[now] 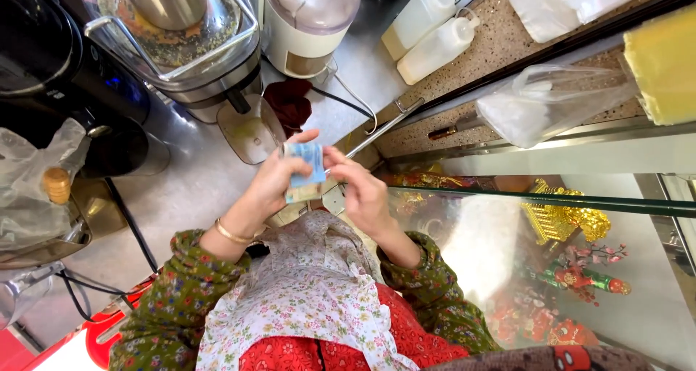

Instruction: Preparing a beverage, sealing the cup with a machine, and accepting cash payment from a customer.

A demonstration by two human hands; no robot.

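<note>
Both my hands are raised in front of my chest over a metal counter. My left hand grips a small stack of banknotes, bluish on top with a paler one beneath. My right hand pinches the right edge of the same stack with thumb and fingers. A gold bangle circles my left wrist. My sleeves are green with a flower print, and a pale floral apron covers my front.
A juicer with a clear lid and a white blender stand on the steel counter. Squeeze bottles and plastic bags lie on the upper ledge. A glass display case with gold and red ornaments sits at right.
</note>
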